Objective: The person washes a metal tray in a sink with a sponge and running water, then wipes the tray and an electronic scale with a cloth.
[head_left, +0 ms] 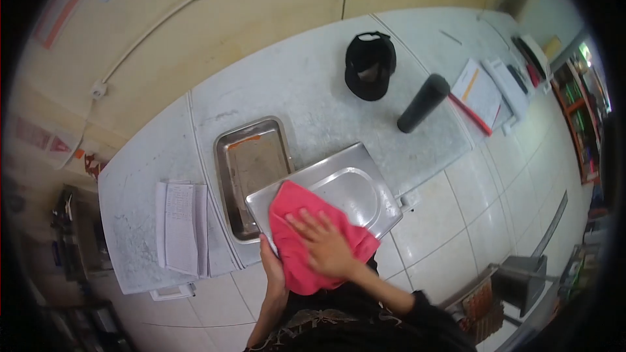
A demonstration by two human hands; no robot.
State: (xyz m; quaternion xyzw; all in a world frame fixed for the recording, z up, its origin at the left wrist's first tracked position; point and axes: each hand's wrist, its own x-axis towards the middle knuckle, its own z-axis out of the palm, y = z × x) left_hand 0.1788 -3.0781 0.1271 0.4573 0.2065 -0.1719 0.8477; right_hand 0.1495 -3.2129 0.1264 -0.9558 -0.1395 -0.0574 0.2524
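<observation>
A shiny metal lid (355, 186) with an oval ridge is tilted over the table's near edge. My left hand (272, 268) is closed on its lower left edge, fingers partly hidden beneath. Across the left part of the lid lies a pinkish-red cloth (303, 221), hanging over the near side. My right hand (326, 246) rests flat on this cloth with its fingers spread, pressing it against the lid. Just behind, a rectangular metal pan (225, 156) sits on the table, partly covered by the lid; something brownish and an orange strip show inside.
On the white table (306, 85) are a black cap (370, 81), a dark cylindrical bottle (424, 102), and an open notebook (182, 228) at left. Papers with a red-edged folder (479, 94) lie farther right. Beyond the near edge is a tiled floor (450, 215); shelves (577, 114) stand at right.
</observation>
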